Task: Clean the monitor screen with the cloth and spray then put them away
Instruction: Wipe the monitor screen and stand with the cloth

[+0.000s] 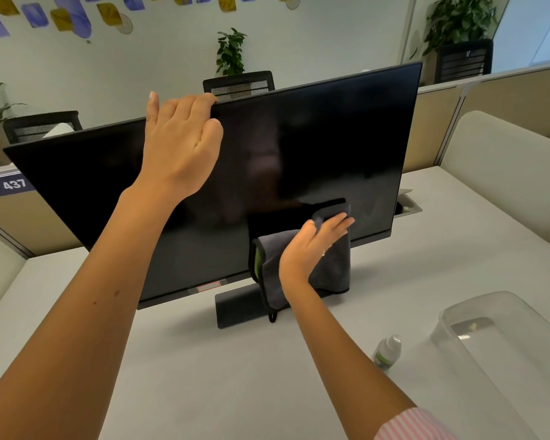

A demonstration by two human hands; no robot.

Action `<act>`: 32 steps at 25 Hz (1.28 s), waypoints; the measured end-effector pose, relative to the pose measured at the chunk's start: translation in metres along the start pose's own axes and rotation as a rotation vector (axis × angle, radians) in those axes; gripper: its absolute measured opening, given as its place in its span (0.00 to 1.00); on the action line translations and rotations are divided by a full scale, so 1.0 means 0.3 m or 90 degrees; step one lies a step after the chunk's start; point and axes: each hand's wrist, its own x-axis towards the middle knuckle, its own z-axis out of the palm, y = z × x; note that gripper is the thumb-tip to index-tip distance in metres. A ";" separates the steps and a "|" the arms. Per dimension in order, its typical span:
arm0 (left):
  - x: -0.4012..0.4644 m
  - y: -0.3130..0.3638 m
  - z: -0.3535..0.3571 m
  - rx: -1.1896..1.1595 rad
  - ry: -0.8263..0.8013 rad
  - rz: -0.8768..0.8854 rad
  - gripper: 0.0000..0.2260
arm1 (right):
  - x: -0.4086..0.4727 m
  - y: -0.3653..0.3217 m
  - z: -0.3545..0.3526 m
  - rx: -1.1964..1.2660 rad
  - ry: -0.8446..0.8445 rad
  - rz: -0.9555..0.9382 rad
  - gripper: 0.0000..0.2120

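**Cloth pressed to the lower screen, top edge steadied**

While the left hand (pixel 180 144) curls its fingers over the top edge of the monitor (pixel 315 138), gripping the bezel with the thumb lying against the dark screen, the right hand (pixel 311 246) presses a grey microfibre cloth (pixel 334 265) flat against the lower part of the panel. Its fingers are straight and together, and the thumb tucks under a fold of the cloth at the upper corner. Below that palm the cloth hangs past the bottom bezel, covering part of the black stand base (pixel 238 308); a green edge shows at the cloth's left side. Nearer the person than the right hand and to its right, a small spray bottle (pixel 388 352) stands upright on the white desk (pixel 178 360), just beside a clear plastic bin (pixel 502 354). Beyond the left hand's grip, mesh chair backs (pixel 238 84) rise behind the monitor. A pink striped sleeve (pixel 416 423) shows at the right forearm.
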 end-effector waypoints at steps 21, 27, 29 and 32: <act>-0.009 -0.002 0.004 -0.024 0.009 0.003 0.21 | 0.349 -0.210 -0.120 -0.142 0.075 -0.243 0.26; -0.001 0.000 0.008 -0.021 0.011 0.010 0.21 | 0.300 -0.019 -0.137 -0.087 0.110 -0.069 0.26; -0.003 -0.002 0.007 -0.020 0.012 0.011 0.21 | 0.263 0.037 -0.137 -0.074 0.123 0.022 0.27; -0.004 -0.004 0.008 -0.016 0.008 0.013 0.21 | 0.227 0.064 -0.134 -0.074 0.116 0.062 0.27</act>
